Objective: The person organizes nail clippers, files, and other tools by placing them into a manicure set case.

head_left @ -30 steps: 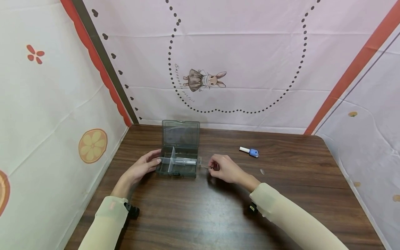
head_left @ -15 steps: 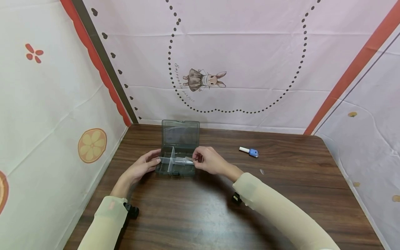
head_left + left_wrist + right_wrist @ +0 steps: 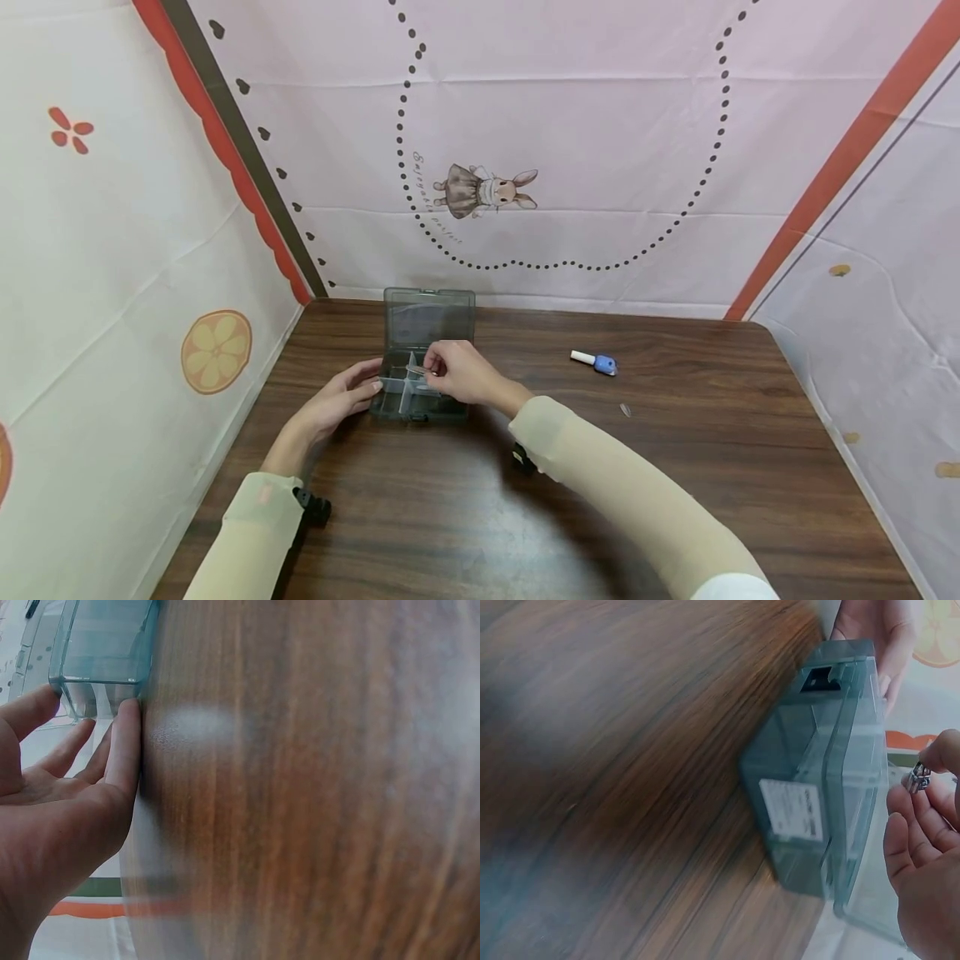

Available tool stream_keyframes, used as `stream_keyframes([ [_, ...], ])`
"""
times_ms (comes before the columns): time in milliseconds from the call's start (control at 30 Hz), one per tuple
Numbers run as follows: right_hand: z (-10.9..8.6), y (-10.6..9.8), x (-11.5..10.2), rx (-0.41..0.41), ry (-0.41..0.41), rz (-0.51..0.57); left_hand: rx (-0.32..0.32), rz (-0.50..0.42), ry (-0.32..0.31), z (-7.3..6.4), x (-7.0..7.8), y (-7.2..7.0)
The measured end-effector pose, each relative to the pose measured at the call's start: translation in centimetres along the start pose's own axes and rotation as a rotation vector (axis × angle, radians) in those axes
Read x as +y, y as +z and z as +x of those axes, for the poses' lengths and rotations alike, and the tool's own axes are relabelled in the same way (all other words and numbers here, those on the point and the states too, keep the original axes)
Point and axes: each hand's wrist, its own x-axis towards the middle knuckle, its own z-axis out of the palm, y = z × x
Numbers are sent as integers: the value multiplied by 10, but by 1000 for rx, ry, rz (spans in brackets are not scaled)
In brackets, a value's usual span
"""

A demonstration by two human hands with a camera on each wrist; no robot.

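A translucent grey-green compartment box (image 3: 390, 408) stands on the table with its lid (image 3: 430, 317) raised at the back. Clear dividers (image 3: 406, 398) cross inside it. My left hand (image 3: 341, 404) rests at the box's left side, its fairly straight fingers (image 3: 124, 746) touching the wall. Over the compartments, my right hand (image 3: 465, 373) pinches a small silver nail clipper (image 3: 917, 778) between thumb and fingers. In the head view the nail clipper's slim end points left, close above the dividers. The right hand covers much of the right compartments.
A blue bottle with a white cap (image 3: 596, 362) lies to the right on the brown wooden table (image 3: 450, 517). Nearer to me lies a small clear sliver (image 3: 626, 410). Printed cloth walls (image 3: 585, 167) stand at the back and both sides.
My right hand has carried the nail clipper from the table right of the box, leftward and up over its compartments. The left hand stays at the box's side.
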Motion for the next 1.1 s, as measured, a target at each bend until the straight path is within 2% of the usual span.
stream_keyframes([
  [233, 21, 12, -11, -18, 7, -35, -3, -8, -6, 0, 0, -1],
  [500, 33, 17, -15, -7, -6, -88, -12, -4, -4, 0, -2, -2],
  [833, 34, 33, -13, 49, 40, -66, -14, -11, -4, 0, 0, -1],
  [1100, 32, 38, -14, 84, 27, -65, -7, -8, -5, 0, -1, -3],
])
